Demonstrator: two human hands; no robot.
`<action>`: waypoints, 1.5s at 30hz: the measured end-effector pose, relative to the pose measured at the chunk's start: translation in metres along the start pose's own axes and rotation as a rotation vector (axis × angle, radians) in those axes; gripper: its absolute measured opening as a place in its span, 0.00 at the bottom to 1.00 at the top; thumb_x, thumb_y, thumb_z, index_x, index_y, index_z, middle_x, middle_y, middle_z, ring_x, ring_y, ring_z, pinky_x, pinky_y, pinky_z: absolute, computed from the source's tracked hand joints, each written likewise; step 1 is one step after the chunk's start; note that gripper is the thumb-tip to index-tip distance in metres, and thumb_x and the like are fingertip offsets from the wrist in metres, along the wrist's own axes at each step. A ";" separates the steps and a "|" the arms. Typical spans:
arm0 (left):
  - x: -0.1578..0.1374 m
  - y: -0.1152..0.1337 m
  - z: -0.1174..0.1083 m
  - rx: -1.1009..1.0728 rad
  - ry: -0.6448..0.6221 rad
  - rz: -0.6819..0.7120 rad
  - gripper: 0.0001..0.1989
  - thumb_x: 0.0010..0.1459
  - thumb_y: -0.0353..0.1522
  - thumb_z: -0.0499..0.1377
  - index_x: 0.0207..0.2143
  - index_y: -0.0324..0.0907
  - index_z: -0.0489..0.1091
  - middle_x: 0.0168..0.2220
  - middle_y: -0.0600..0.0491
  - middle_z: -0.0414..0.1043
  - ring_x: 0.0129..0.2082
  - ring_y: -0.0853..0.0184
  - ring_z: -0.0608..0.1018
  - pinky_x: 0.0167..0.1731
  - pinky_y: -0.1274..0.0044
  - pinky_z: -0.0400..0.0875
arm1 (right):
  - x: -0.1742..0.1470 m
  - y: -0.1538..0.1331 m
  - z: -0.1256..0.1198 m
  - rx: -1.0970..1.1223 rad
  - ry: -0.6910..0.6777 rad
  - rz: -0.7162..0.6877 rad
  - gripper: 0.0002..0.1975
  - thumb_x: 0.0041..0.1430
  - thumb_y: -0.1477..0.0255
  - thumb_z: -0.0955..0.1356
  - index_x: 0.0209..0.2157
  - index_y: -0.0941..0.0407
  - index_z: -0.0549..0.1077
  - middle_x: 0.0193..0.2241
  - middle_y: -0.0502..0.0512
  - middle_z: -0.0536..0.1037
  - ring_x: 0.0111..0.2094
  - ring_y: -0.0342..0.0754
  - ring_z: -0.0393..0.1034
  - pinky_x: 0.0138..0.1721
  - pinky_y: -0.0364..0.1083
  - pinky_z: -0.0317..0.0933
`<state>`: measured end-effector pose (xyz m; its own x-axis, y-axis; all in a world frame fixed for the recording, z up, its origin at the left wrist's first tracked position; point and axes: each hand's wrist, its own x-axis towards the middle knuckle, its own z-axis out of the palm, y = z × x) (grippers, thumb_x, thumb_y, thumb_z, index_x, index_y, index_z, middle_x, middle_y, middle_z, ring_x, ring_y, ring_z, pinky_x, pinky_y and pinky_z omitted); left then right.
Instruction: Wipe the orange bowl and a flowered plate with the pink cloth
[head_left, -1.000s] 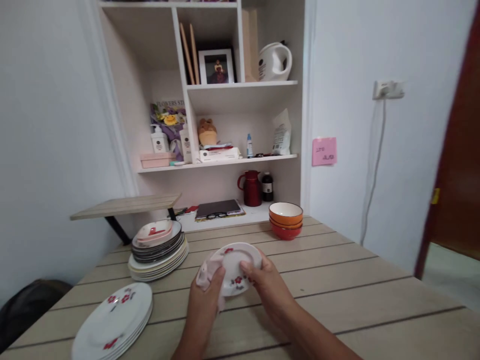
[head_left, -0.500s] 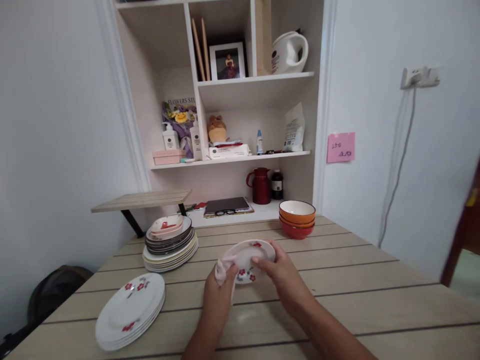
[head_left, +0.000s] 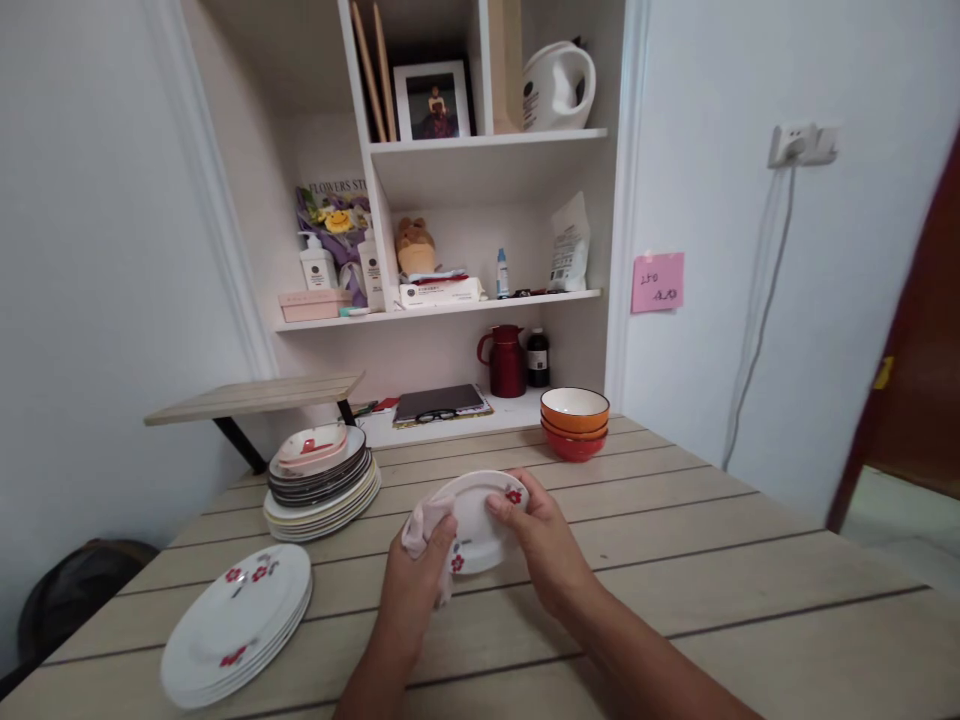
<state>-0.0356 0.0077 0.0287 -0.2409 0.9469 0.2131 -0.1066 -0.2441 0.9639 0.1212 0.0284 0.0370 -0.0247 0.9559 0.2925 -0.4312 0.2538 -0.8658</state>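
Note:
A small white plate [head_left: 477, 530] with red flowers is held above the table, tilted toward me. My right hand [head_left: 544, 535] grips its right rim, thumb on the upper face and fingers behind. On the left rim, my left hand [head_left: 421, 565] is closed around a pale pink cloth [head_left: 429, 522], which is pressed against the plate. Part of the cloth hangs below the thumb. To the left lies a stack of white flowered plates [head_left: 238, 625]. Behind that stands a taller stack of plates [head_left: 322, 510], topped by small pink-edged dishes [head_left: 311, 447].
Orange and red bowls [head_left: 574, 424] are stacked at the table's back right. A small raised shelf [head_left: 255, 395] overhangs the back left. Beyond the table [head_left: 712, 600], a wall shelf holds a red jug [head_left: 506, 362], a dark bottle [head_left: 538, 358] and a laptop [head_left: 439, 402] with glasses.
The plate has turned in my hands, so its flowers sit at different spots on the rim. My left hand keeps the cloth on the left edge. The whole view has shifted slightly to the right.

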 end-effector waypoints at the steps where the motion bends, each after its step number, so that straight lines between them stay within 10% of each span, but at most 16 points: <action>1: -0.001 0.000 0.001 -0.022 -0.016 -0.019 0.28 0.46 0.51 0.72 0.40 0.38 0.80 0.36 0.46 0.84 0.34 0.59 0.83 0.36 0.73 0.77 | -0.001 0.002 0.003 0.064 0.023 0.028 0.20 0.48 0.58 0.80 0.37 0.53 0.74 0.27 0.47 0.77 0.27 0.46 0.68 0.30 0.43 0.61; 13: -0.003 -0.004 0.007 -0.145 -0.088 -0.074 0.30 0.47 0.50 0.73 0.47 0.41 0.79 0.44 0.44 0.85 0.46 0.55 0.84 0.53 0.67 0.77 | 0.002 0.011 0.005 0.371 0.045 0.206 0.20 0.50 0.62 0.80 0.44 0.52 0.77 0.42 0.57 0.84 0.40 0.56 0.79 0.40 0.51 0.72; 24: 0.003 -0.005 -0.007 0.243 -0.046 0.203 0.19 0.52 0.45 0.68 0.39 0.40 0.80 0.38 0.46 0.84 0.38 0.57 0.82 0.41 0.72 0.75 | 0.003 -0.028 -0.010 -0.546 -0.101 -0.257 0.04 0.53 0.70 0.72 0.33 0.51 0.78 0.31 0.49 0.78 0.33 0.50 0.68 0.34 0.46 0.59; 39: -0.005 -0.003 0.012 -0.109 -0.053 -0.017 0.26 0.44 0.47 0.74 0.42 0.41 0.81 0.46 0.43 0.85 0.50 0.51 0.84 0.53 0.67 0.78 | -0.003 0.002 0.012 0.344 0.053 0.121 0.27 0.41 0.64 0.84 0.44 0.53 0.79 0.39 0.54 0.85 0.36 0.52 0.77 0.40 0.48 0.69; 45: 0.000 -0.019 0.007 -0.053 -0.050 -0.021 0.29 0.45 0.49 0.73 0.44 0.38 0.81 0.47 0.40 0.84 0.49 0.50 0.84 0.54 0.64 0.76 | 0.000 -0.007 0.001 0.269 -0.068 0.256 0.27 0.41 0.65 0.83 0.45 0.55 0.79 0.38 0.56 0.85 0.38 0.54 0.78 0.43 0.50 0.69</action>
<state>-0.0270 0.0134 0.0117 -0.1895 0.9609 0.2021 -0.1623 -0.2337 0.9587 0.1228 0.0263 0.0433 -0.2183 0.9691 0.1148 -0.6248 -0.0484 -0.7793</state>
